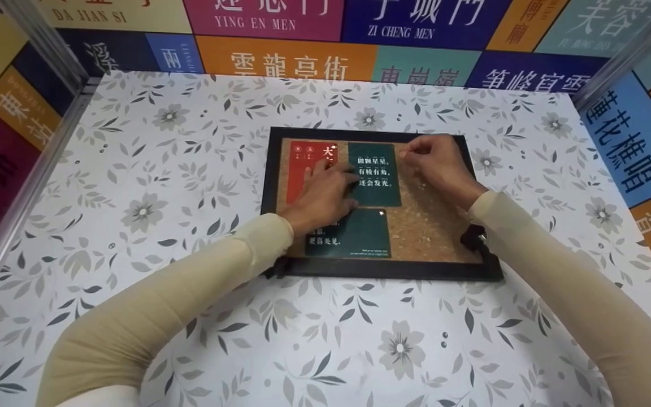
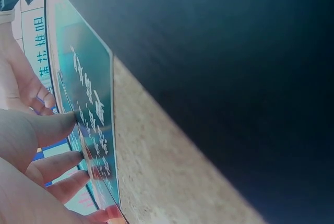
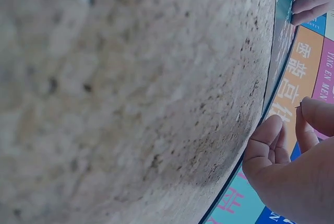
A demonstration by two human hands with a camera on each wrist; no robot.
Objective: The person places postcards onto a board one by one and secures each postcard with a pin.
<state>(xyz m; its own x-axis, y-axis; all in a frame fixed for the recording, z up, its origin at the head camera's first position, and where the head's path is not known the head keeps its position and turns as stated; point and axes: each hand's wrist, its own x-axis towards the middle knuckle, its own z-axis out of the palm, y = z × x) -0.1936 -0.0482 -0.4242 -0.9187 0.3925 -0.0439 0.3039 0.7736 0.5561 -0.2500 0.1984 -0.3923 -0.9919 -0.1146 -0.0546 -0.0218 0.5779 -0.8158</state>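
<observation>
A cork board (image 1: 438, 220) in a black frame lies flat before me. My left hand (image 1: 326, 195) rests on it with fingers spread, touching the upper green card (image 1: 375, 195) and covering part of the red card (image 1: 298, 181). Below these is another green card (image 1: 359, 234), partly hidden by the left wrist. Near the upper green card's top right corner, my right hand (image 1: 435, 161) pinches a small pin (image 3: 299, 106) between thumb and forefinger. Only the pin's thin dark tip shows, clear of the board. The left wrist view shows the left fingertips (image 2: 73, 160) against the cards.
A table (image 1: 218, 333) with a grey leaf and flower pattern bears the board. Colourful panels with Chinese lettering (image 1: 286, 62) stand along the back and both sides. Dark camera mounts (image 1: 474, 237) sit at the wrists, close to the frame.
</observation>
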